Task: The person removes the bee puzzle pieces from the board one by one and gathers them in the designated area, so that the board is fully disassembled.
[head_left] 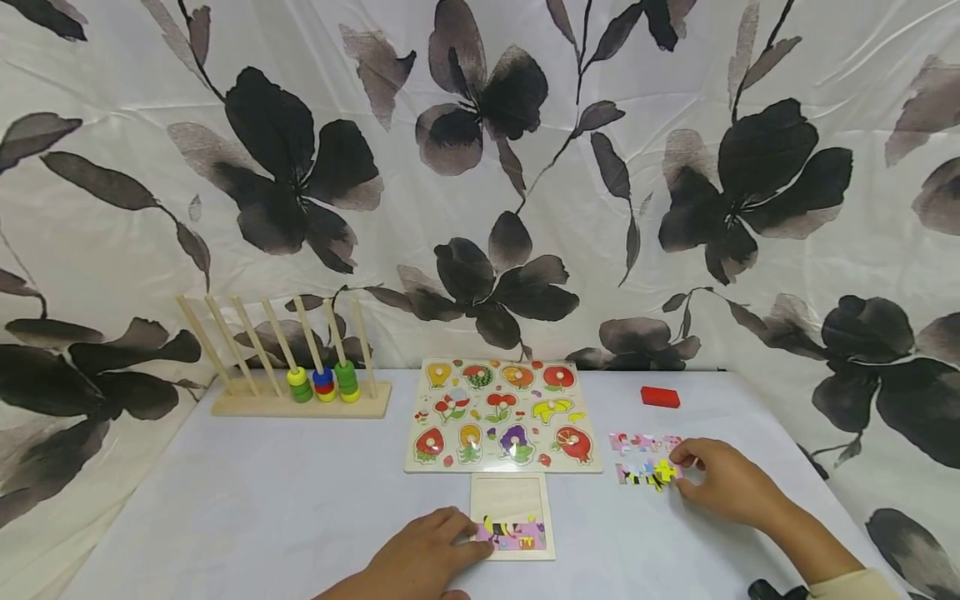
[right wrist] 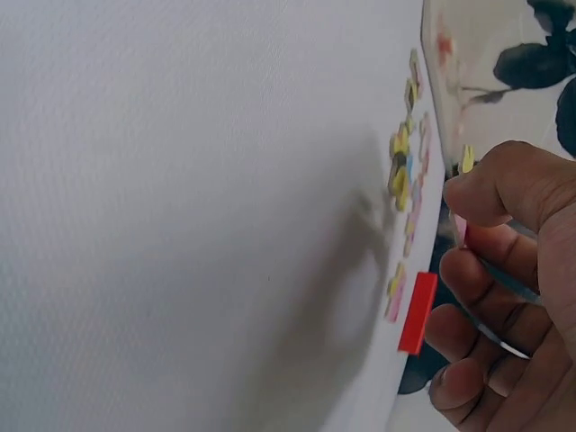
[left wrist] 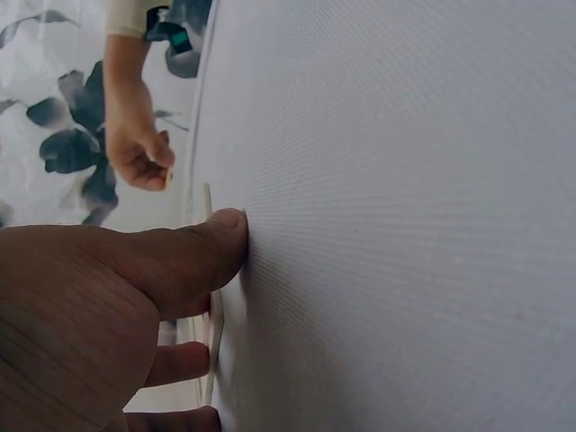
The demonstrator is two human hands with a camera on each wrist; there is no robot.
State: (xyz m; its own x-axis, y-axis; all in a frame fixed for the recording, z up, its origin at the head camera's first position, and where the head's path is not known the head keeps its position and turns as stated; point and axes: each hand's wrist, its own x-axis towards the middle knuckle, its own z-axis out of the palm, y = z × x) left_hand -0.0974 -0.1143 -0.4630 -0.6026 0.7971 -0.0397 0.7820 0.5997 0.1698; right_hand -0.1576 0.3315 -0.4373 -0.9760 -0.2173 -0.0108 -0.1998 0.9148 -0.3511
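Observation:
My left hand (head_left: 431, 546) holds the left edge of a small wooden puzzle tray (head_left: 549, 508), thumb and fingers at its rim. A strip of joined pink puzzle pieces (head_left: 517, 535) with a bee picture lies in the lower part of the tray. At the right, my right hand (head_left: 723, 483) is over the table beside loose jigsaw pieces (head_left: 647, 475). In the right wrist view its thumb and forefinger pinch a small yellow and pink puzzle piece (right wrist: 467, 160), held above the table and partly hidden by the thumb.
Behind the tray lies a fruit puzzle board (head_left: 504, 417). A wooden peg stand (head_left: 247, 406) with coloured rings stands at the back left. A red block (head_left: 660, 397) lies behind the loose pieces. Floral cloth (head_left: 480, 192) hangs along the table's back edge.

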